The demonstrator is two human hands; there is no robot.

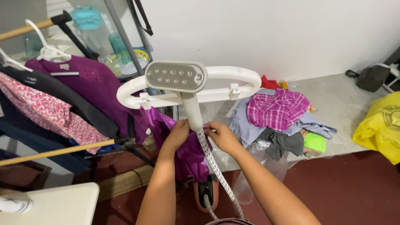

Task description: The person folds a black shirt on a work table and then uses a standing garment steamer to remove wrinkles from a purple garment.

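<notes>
1. At far left a clothes rack (pixel 58 150) with wooden bars holds hanging garments: a pink patterned top (pixel 46 112), a black piece and a purple shirt (pixel 98 89).
2. The left hand (pixel 177 134) closes on a shiny purple garment (pixel 187 152) that hangs off the steamer's white hanger frame (pixel 233 81), its length running straight down.
3. The steamer head (pixel 176 76) sits at the top of the frame, its flat holed plate facing up toward the camera; its hose (pixel 216 171) runs downward and slightly right to the base (pixel 206 191) on the floor.
4. The right hand (pixel 223 136) pinches the same purple garment beside the hose.
5. Further right, a pile of clothes (pixel 277 121) lies on a grey mat against a white wall, with a yellow bag (pixel 381 125) at the edge.
6. The floor (pixel 341 187) is dark red.
</notes>
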